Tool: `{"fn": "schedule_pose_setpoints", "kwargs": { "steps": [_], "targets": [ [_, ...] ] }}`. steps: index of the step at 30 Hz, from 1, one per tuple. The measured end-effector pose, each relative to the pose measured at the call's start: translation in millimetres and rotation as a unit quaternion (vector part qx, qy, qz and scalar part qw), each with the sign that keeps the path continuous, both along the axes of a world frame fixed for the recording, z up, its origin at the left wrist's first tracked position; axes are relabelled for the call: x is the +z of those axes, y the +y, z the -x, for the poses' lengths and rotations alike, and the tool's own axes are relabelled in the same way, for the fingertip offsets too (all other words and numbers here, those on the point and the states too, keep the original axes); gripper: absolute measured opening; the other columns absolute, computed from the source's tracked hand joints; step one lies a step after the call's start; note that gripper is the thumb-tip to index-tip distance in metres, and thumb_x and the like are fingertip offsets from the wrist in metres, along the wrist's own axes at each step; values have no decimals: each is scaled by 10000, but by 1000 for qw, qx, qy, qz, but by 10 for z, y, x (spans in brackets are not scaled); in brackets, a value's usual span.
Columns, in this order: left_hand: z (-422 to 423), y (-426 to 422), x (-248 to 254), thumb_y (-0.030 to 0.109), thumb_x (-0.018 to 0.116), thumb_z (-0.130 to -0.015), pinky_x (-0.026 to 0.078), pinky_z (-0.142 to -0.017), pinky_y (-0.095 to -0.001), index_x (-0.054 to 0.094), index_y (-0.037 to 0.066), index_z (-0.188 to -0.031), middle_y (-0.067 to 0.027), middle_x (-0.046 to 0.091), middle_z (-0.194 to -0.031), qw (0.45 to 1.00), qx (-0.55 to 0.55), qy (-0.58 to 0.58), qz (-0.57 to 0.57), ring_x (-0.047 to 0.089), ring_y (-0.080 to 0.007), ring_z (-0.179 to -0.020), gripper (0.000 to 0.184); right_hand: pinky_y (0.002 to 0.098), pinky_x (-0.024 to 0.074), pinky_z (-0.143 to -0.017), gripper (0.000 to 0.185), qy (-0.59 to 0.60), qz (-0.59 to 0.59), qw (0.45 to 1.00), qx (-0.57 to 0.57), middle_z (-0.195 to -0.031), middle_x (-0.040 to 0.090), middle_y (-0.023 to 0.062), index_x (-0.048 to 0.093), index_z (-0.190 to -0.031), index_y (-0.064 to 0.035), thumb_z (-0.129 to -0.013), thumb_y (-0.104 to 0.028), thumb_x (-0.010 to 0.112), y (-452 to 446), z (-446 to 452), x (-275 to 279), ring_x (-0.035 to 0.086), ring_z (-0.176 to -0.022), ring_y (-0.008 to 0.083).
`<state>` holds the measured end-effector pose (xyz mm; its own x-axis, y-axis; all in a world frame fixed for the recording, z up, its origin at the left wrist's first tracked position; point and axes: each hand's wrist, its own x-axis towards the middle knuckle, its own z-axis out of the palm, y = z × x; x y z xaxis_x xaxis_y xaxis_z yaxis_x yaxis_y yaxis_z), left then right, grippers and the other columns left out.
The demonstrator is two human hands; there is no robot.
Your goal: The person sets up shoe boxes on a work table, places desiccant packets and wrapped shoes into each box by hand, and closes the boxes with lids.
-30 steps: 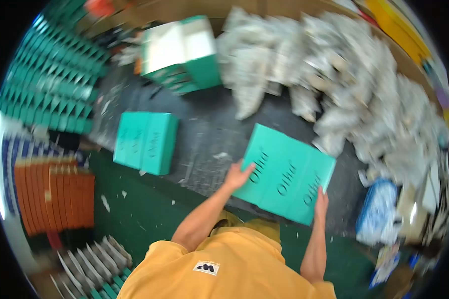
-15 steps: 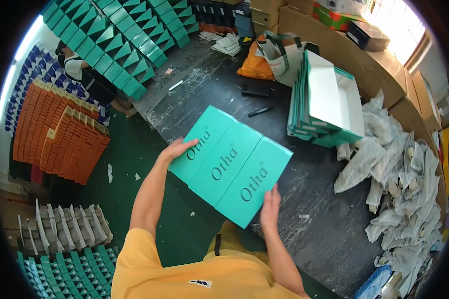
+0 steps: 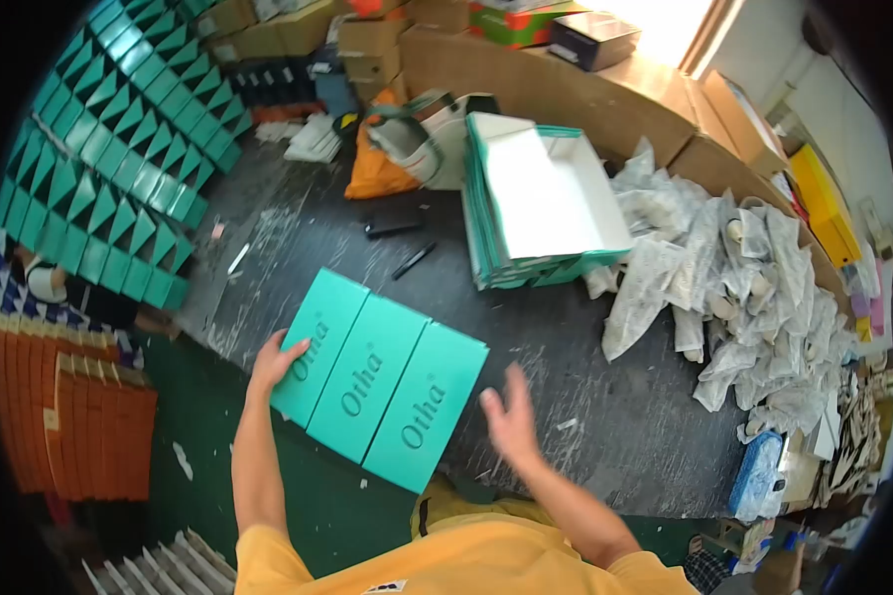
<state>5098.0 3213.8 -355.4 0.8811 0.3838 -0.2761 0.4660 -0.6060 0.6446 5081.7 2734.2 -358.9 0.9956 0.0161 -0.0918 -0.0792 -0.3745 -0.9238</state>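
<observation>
**Handling a Row of Teal Otha Shoeboxes [image 3: 360, 379]**

Three shoeboxes are spanning the near edge of the black table [image 3: 615, 441], left of centre. The left hand [image 3: 276, 365] is clasping the left end, thumb over the top face, other fingers partly hidden. The right hand [image 3: 511, 421] is hovering just beside the right end, thumb spread from fingers. The cardboard is probably proving stiff, light and smooth; pressing both outer ends inward should be preventing separation.

Left hand [image 3: 277, 364] seems curled, right hand [image 3: 512, 424] splayed.
</observation>
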Motion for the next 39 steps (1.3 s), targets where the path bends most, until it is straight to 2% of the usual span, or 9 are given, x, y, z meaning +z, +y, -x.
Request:
{"fn": "schedule_pose_setpoints", "kwargs": {
  "steps": [3, 13, 15, 23, 27, 32, 34, 37, 39],
  "targets": [
    [266, -818, 490, 318, 736, -854, 415, -1053, -409, 520, -29, -1356, -251, 502, -1411, 903, 13, -200, -380, 519, -354, -1265, 647, 440, 381, -1087, 497, -276, 120, 950, -80, -1315, 537, 248, 504, -1301, 66, -876, -131, 667, -962, -1439, 932, 504, -1242, 375],
    [1247, -4315, 605, 66, 673, -932, 499, -990, -326, 540, 1, -1334, -140, 610, -1277, 904, 81, -34, 419, 579, -200, -1207, 428, 461, 585, -804, 438, 254, -18, 937, 240, -1090, 682, 193, 654, -1136, 67, -739, -101, 728, -2475, -4543, 628, 682, -993, 297],
    [1115, -4504, 631, 58, 664, -936, 482, -1018, -340, 524, -4, -1350, -140, 615, -1275, 898, 34, -22, 439, 580, -213, -1210, 441, 452, 615, -648, 285, 267, 222, 901, 260, -942, 711, 191, 718, -975, 43, -705, -47, 727, -2548, -4733, 1448, 711, -772, 294],
    [264, -4887, 808, 551, 484, -985, 364, -1111, -388, 174, 100, -1576, -121, 346, -1548, 690, 66, -88, 715, 390, -223, -1386, 805, 375, 533, -843, 501, 160, 216, 926, 265, -1032, 715, 166, 669, -1151, 25, -722, -230, 720, -3597, -1664, 1726, 678, -927, 251],
    [790, -5330, 582, 590, 463, -975, 188, -1190, -367, 228, 91, -1571, -99, 300, -1576, 808, -4, -71, 585, 268, -227, -1449, 813, 356, 553, -768, 317, 132, 62, 989, -29, -938, 745, 114, 704, -1078, 38, -769, -31, 708, -3814, 404, 394, 704, -814, 226],
    [984, -5233, 103, 654, 513, -920, 454, -1014, -382, 522, 60, -1390, -96, 619, -1275, 744, 97, 65, 657, 593, -236, -1144, 757, 327, 514, -827, 234, -98, -7, 945, -313, -936, 729, 132, 664, -1068, 67, -845, -5, 661, -3553, 1564, 317, 667, -879, 181],
    [949, -5017, -13, 494, 554, -974, 460, -993, -363, 533, 16, -1367, -132, 620, -1295, 827, 95, 28, 553, 619, -259, -1110, 619, 321, 508, -837, 239, -159, -25, 903, -398, -940, 723, 129, 656, -1084, 67, -854, 3, 652, -3837, 1704, 490, 652, -886, 168],
    [991, -4829, 102, 424, 682, -889, 382, -1090, -415, 468, -49, -1397, -305, 504, -1380, 975, -64, -158, -143, 502, -401, -1279, 726, 332, 515, -847, 277, -240, -79, 866, -431, -961, 730, 153, 649, -1128, 61, -859, -4, 640, -4711, 2022, 606, 679, -903, 205],
    [1056, -5147, 540, 505, 711, -842, 332, -1134, -439, 375, -81, -1450, -326, 417, -1457, 979, -111, -169, -7, 423, -418, -1357, 908, 353, 528, -844, 291, -44, 82, 953, -288, -980, 732, 182, 660, -1132, 56, -849, -7, 629, -5323, 2275, 587, 702, -913, 243]
  ]
}}
